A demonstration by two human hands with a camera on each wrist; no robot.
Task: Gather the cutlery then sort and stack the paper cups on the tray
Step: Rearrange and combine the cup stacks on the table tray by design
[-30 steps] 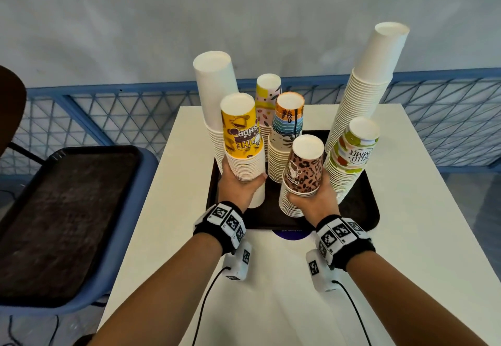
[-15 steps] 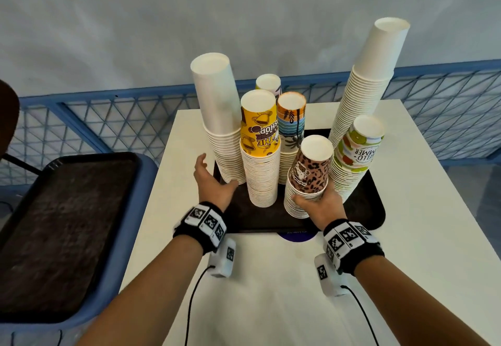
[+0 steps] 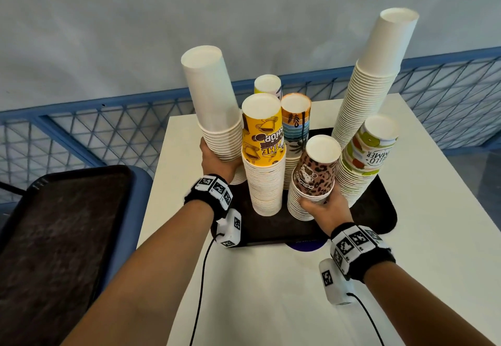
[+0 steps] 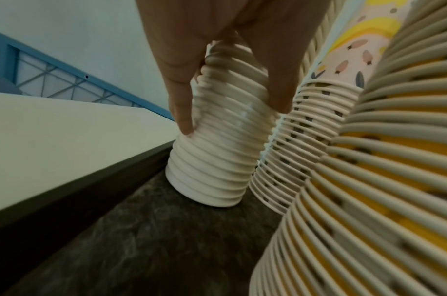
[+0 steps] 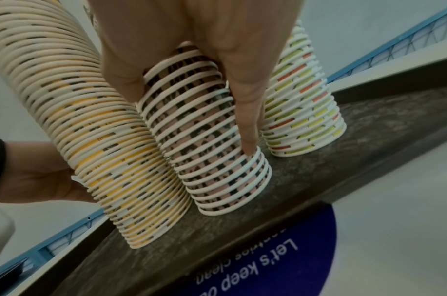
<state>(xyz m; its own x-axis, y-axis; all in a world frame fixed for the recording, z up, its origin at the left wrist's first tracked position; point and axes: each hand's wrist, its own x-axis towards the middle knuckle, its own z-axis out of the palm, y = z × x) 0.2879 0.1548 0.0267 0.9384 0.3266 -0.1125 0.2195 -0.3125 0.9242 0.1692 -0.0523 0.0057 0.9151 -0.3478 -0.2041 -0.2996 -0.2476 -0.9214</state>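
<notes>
A black tray (image 3: pixel 379 210) on the white table carries several stacks of upturned paper cups. My left hand (image 3: pixel 217 159) grips the lower part of the plain white stack (image 3: pixel 214 117), which leans left; in the left wrist view the fingers (image 4: pixel 181 104) wrap the white stack (image 4: pixel 212 160), whose base sits at the tray floor (image 4: pixel 141 240). My right hand (image 3: pixel 317 204) holds the leopard-print stack (image 3: pixel 314 177), its fingers (image 5: pixel 247 120) down the side of that stack (image 5: pixel 212 160). The yellow stack (image 3: pixel 265 155) stands free between the hands.
A tall white stack (image 3: pixel 371 82), a green-and-orange stack (image 3: pixel 366 155), a striped stack (image 3: pixel 295 126) and a floral one (image 3: pixel 267 83) crowd the tray. Left of the table an empty dark tray (image 3: pixel 54 237) lies on a blue seat. A blue mesh railing (image 3: pixel 108 134) runs behind.
My left hand let go of the yellow stack, which now stands on the tray, moved left and took hold of the white stack. The right hand stayed on the leopard-print stack.
</notes>
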